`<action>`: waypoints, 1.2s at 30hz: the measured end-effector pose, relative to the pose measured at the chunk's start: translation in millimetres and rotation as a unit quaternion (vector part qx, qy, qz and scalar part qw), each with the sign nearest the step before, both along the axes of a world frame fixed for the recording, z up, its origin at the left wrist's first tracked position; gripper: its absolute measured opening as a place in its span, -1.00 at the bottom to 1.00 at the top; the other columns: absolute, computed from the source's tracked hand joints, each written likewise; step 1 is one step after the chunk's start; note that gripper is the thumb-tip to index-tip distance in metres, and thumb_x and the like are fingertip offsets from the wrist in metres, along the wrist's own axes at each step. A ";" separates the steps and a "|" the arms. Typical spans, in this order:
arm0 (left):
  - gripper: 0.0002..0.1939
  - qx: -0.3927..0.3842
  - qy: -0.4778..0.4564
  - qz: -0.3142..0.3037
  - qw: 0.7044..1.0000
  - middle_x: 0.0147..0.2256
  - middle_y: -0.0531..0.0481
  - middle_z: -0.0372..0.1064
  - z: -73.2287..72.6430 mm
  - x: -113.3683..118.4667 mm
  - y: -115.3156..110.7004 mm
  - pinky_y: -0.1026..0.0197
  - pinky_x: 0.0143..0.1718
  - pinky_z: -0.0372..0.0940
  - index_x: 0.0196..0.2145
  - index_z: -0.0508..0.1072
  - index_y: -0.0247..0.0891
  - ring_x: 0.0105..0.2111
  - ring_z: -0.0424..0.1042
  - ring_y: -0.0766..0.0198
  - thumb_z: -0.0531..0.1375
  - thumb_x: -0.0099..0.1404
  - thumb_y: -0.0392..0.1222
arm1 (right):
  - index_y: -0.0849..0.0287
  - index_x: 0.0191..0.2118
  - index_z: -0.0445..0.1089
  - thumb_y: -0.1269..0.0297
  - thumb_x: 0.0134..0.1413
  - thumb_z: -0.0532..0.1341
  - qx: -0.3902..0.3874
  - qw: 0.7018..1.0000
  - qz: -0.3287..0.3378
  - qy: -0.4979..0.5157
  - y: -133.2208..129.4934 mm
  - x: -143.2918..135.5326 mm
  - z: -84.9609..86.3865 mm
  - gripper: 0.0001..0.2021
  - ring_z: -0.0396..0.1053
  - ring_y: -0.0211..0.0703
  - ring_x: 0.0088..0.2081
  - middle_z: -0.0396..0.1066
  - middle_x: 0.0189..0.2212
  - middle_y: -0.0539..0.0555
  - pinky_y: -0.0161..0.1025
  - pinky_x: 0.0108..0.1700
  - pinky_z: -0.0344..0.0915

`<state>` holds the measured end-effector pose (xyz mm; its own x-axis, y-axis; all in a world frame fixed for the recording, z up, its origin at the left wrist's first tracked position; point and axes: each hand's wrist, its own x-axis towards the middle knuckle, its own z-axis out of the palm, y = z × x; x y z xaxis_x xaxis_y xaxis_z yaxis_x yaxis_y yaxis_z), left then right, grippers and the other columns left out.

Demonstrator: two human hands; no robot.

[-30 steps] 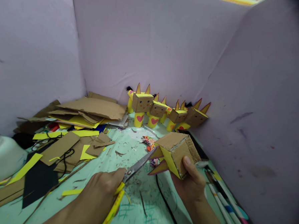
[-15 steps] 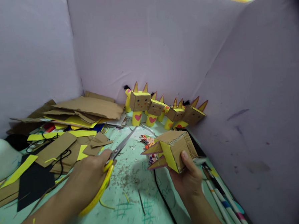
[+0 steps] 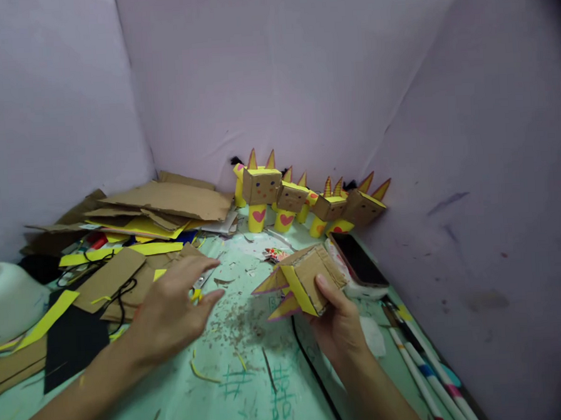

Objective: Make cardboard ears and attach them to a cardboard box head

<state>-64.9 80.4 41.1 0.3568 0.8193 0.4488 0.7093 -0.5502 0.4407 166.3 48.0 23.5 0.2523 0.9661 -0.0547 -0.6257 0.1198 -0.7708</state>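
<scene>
In my right hand (image 3: 338, 323) is a small cardboard box head (image 3: 318, 277), thumb on its face and fingers underneath. It has a yellow side and two pointed yellow horns (image 3: 285, 307) with purple edges that point left. My left hand (image 3: 177, 306) is open, thumb and fingertips apart, over the table. Behind its fingers lie scissors (image 3: 200, 284) with yellow handles, mostly hidden by the hand. Beneath the box, partly covered, is a flower-patterned thing (image 3: 276, 254) with a black cord (image 3: 312, 374) running toward me; I cannot make out what it is.
Several finished cardboard figures (image 3: 263, 186) with horns stand along the back wall. Cardboard sheets (image 3: 167, 200) and yellow strips pile up at left, beside a white rounded object (image 3: 10, 302). A phone (image 3: 358, 259) and paintbrushes (image 3: 427, 368) lie at right. Scraps litter the green tabletop (image 3: 215, 401).
My left hand has let go of the scissors, which now lie on the table, and its fingers have opened. The box in my right hand has moved slightly left, uncovering the phone.
</scene>
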 end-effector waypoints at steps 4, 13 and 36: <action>-0.70 0.102 -0.013 -0.088 0.991 -0.10 -0.18 0.25 3.7 29.7 -13.1 0.07 -0.05 0.22 -0.08 0.28 -0.29 -0.06 0.28 0.09 0.13 0.19 -0.34 | 0.15 -0.11 0.44 0.30 -0.16 0.35 0.025 1.000 0.016 0.004 -3.5 -7.9 -2.7 -0.61 0.48 -0.05 -0.26 0.55 -0.30 0.03 -0.17 -0.22 0.42; -0.86 0.109 -0.046 -0.115 0.986 -0.29 -0.11 0.39 6.6 47.8 -3.3 0.08 -0.18 0.26 -0.34 0.46 -0.30 -0.24 0.37 0.16 0.10 0.21 -0.40 | 0.13 0.04 0.33 0.30 -0.18 0.36 0.033 0.998 0.054 0.003 -7.4 -13.3 -7.7 -0.45 0.48 -0.03 -0.24 0.54 -0.25 0.04 -0.12 -0.13 0.39; -0.80 -0.133 -0.059 -0.097 0.985 -0.50 0.06 0.20 15.6 48.9 6.9 0.20 -0.42 0.09 -0.51 0.16 -0.21 -0.46 0.20 0.26 -0.07 0.27 -0.21 | 0.16 0.02 0.36 0.33 -0.20 0.36 -0.031 0.992 0.100 0.066 -8.1 -14.5 -3.3 -0.46 0.51 -0.02 -0.30 0.56 -0.30 0.06 -0.16 -0.25 0.44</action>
